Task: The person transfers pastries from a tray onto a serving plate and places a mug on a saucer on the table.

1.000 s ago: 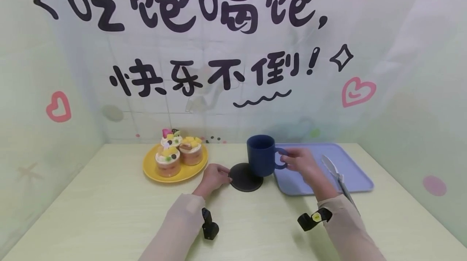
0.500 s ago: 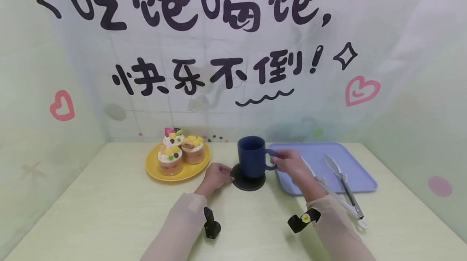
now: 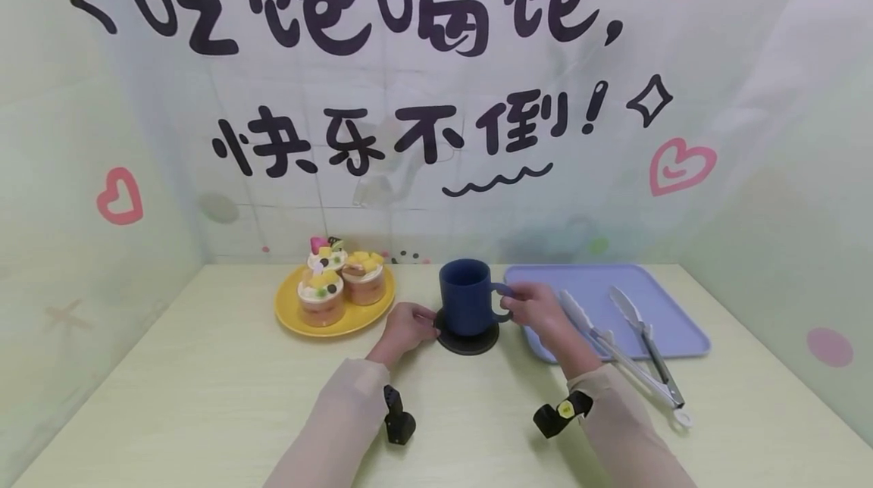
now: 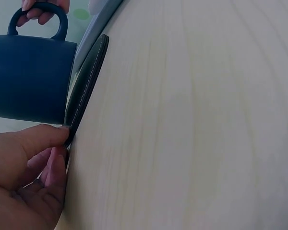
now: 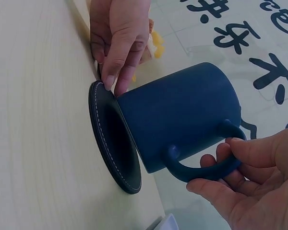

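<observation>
A dark blue mug is upright over a round black coaster with pale edge stitching. My right hand grips the mug by its handle, with fingers curled through and around it. In the right wrist view the mug's base sits at the coaster's face; whether it bears fully on it I cannot tell. At the coaster's left edge is my left hand. The left wrist view has its thumb on the coaster's rim and the other fingers curled below, pinching the edge.
Left of the hands, a yellow plate carries 3 dessert cups topped with fruit. On the right lies a lavender tray. Two pairs of tongs rest across its front edge. A printed curtain hangs behind the table.
My right hand has brought the mug leftward from the coaster's right side to over its middle, and slightly down. The tongs are less covered by the right arm. My left hand stays at the coaster.
</observation>
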The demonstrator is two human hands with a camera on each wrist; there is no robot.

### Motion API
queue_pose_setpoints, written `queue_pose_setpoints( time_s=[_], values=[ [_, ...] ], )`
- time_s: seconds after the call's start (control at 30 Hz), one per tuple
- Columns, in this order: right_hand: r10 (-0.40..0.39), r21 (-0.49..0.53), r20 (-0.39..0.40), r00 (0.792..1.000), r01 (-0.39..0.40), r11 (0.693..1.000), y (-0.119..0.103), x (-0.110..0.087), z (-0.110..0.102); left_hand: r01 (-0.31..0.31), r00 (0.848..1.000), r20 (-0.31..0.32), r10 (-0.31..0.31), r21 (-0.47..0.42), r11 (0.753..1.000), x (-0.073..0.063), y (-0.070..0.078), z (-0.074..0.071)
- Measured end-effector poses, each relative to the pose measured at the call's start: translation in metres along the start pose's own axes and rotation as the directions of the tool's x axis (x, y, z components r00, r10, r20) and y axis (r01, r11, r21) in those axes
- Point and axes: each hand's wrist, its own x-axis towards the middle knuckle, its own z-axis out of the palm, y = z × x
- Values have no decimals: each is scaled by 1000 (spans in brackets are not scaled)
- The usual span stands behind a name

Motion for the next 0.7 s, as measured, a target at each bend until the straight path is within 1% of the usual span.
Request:
queue_pose_setpoints(
  time_s=[0.13,0.27,0.37,0.5,0.67,0.7],
  values=[
    [4,-7,8,1000,-4,1000,3,0,1,8,1000,2,-8,-1,1000,1,-1,0],
    [27,-1,-12,1000,-27,1000,3,-1,3,12,1000,2,-12,-2,1000,2,0,1],
    [36,29,-31,999,-36,999,4,-3,5,14,1000,1,-14,-7,1000,2,1,1],
    [36,59,-42,998,-34,998,5,-5,6,10,1000,2,-10,-11,1000,1,1,1],
    [25,62,-34,999,-23,998,6,-6,6,8,1000,2,-8,-7,1000,1,1,0],
    [22,62,-31,999,-20,998,6,-6,6,16,1000,-1,-16,-11,1000,1,1,0]
  ],
)
